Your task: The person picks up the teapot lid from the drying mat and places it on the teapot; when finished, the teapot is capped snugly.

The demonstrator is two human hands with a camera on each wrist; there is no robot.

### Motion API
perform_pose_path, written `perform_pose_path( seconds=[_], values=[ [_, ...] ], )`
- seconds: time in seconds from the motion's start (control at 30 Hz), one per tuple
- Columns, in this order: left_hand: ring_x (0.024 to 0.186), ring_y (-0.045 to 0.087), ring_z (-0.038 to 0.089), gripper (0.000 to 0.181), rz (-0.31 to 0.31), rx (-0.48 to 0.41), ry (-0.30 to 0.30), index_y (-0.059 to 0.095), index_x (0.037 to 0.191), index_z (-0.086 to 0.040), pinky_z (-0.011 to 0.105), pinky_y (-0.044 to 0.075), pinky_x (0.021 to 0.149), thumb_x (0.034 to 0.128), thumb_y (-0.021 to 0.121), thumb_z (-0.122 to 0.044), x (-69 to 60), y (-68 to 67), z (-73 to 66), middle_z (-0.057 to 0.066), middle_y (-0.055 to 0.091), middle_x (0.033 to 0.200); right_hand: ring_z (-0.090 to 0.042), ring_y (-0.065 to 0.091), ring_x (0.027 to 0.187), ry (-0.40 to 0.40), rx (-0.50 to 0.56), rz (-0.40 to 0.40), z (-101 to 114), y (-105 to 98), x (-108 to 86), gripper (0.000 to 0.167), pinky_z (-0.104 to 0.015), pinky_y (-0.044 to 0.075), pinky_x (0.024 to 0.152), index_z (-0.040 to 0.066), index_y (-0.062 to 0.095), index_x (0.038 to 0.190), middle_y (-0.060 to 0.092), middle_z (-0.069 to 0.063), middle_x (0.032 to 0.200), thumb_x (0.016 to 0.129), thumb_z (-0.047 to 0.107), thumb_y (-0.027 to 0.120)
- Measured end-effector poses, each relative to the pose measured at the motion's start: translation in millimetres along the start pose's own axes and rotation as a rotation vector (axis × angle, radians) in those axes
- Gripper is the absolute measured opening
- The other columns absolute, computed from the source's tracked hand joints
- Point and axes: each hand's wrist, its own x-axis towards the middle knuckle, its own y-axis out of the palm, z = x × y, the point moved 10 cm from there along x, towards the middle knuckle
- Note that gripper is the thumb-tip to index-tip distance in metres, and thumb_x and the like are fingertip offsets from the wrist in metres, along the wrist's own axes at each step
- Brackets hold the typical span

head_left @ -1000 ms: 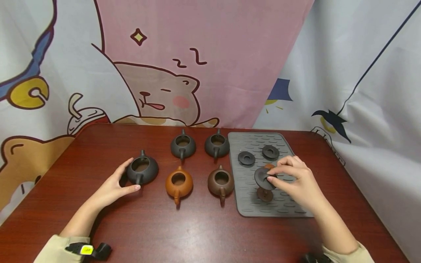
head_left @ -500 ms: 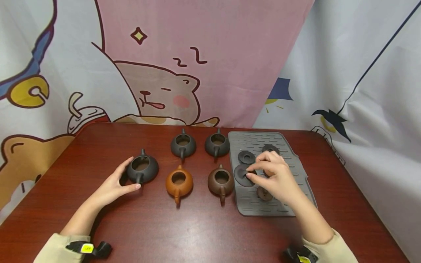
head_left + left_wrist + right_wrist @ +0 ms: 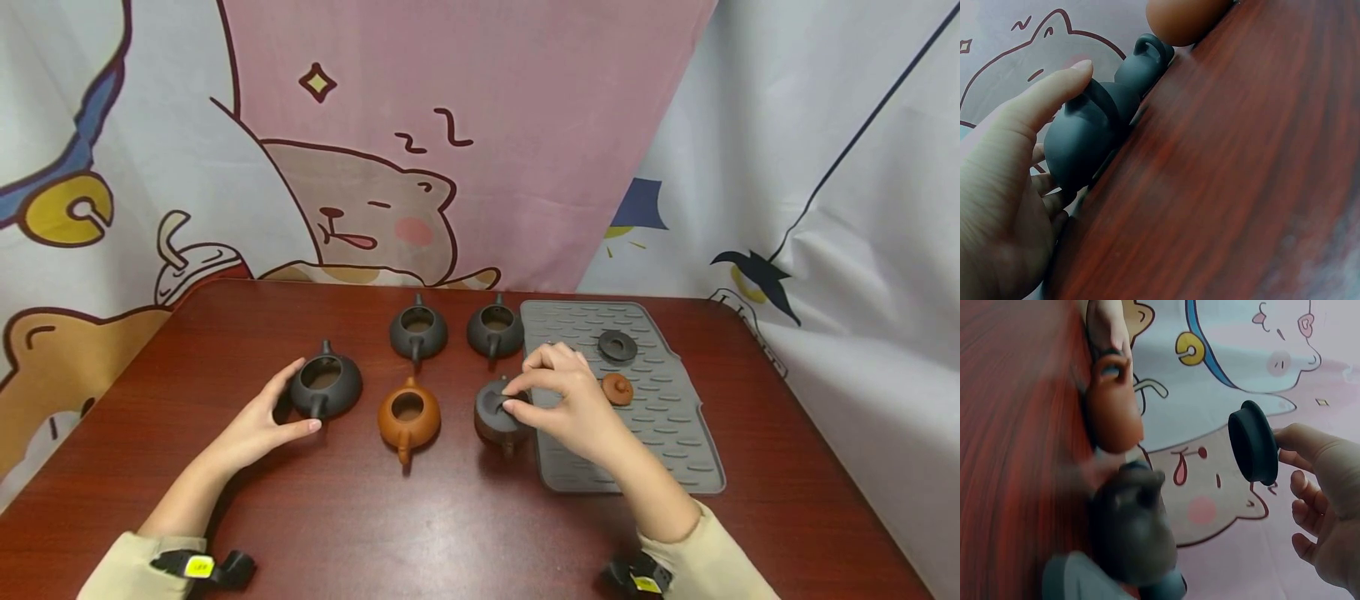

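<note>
Above table (image 3: pixel 337 517), hands: left (image 3: pixel 258 429) wide around teapot (image 3: pixel 341 396), right (image 3: pixel 573 404) tight on lid (image 3: pixel 1264 444)

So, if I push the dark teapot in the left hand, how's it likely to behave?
The dark teapot in the left hand would probably slide rather than tip: its body is squat and round. Its smooth, even wall suggests it's rigid. The handle and spout jut out, so they may be fragile if knocked.

cartoon-print cloth backdrop (image 3: pixel 540 125) | red-brown table (image 3: pixel 322 517), apparently wood | pale glare (image 3: pixel 442 521)
</note>
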Motion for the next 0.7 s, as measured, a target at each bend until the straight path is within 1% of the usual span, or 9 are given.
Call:
perform_pose_path(
  seconds=[0.07, 0.17, 0.27, 0.47, 0.7],
  values=[
    [0.134, 0.025, 0.044, 0.099, 0.0, 0.0, -0.002, 0.018, 0.153, -0.012, 0.065, 0.022, 0.099, 0.0777, 0.08, -0.023, 0.0, 0.1, 0.3, 0.024, 0.026, 0.15, -0.013, 0.04, 0.081, -0.016, 0.008, 0.005, 4.1, 5.8, 4.2, 0.019, -0.042, 0.029, 0.079, 0.019, 0.075, 0.084, 0.05, 0.009, 0.084, 0.072, 0.007, 0.082],
    [0.134, 0.025, 0.044, 0.099, -0.002, 0.001, 0.0, 0.018, 0.153, -0.011, 0.065, 0.022, 0.099, 0.0779, 0.08, -0.023, 0.6, 0.4, 1.6, 0.025, 0.026, 0.15, -0.012, 0.04, 0.08, -0.03, 0.013, 0.014, 9.9, 13.9, 10.8, 0.016, -0.04, 0.029, 0.077, 0.019, 0.075, 0.084, 0.05, 0.009, 0.084, 0.073, 0.01, 0.082],
    [0.135, 0.024, 0.044, 0.098, -0.002, 0.002, 0.002, 0.017, 0.153, -0.01, 0.065, 0.022, 0.099, 0.0785, 0.08, -0.025, 1.7, 1.1, 3.1, 0.025, 0.026, 0.15, -0.012, 0.039, 0.08, -0.042, 0.021, 0.027, 16.2, 22.0, 17.7, 0.014, -0.038, 0.029, 0.077, 0.018, 0.076, 0.085, 0.051, 0.007, 0.083, 0.074, 0.012, 0.082],
    [0.134, 0.024, 0.044, 0.099, 0.0, 0.001, 0.001, 0.017, 0.153, -0.01, 0.065, 0.022, 0.099, 0.0785, 0.08, -0.026, 2.4, 2.4, 4.4, 0.025, 0.025, 0.15, -0.01, 0.041, 0.082, -0.033, 0.04, 0.053, 25.4, 41.3, 29.8, 0.009, -0.037, 0.03, 0.078, 0.019, 0.076, 0.085, 0.052, 0.007, 0.084, 0.077, 0.017, 0.081],
    [0.134, 0.026, 0.044, 0.098, -0.001, 0.007, 0.0, 0.017, 0.153, -0.011, 0.065, 0.024, 0.099, 0.079, 0.079, -0.025, 1.1, 0.7, 2.1, 0.025, 0.026, 0.149, -0.009, 0.041, 0.083, -0.042, 0.031, 0.057, 35.5, 63.2, 42.4, 0.01, -0.034, 0.031, 0.079, 0.018, 0.077, 0.085, 0.051, 0.008, 0.083, 0.076, 0.017, 0.082]
  ],
)
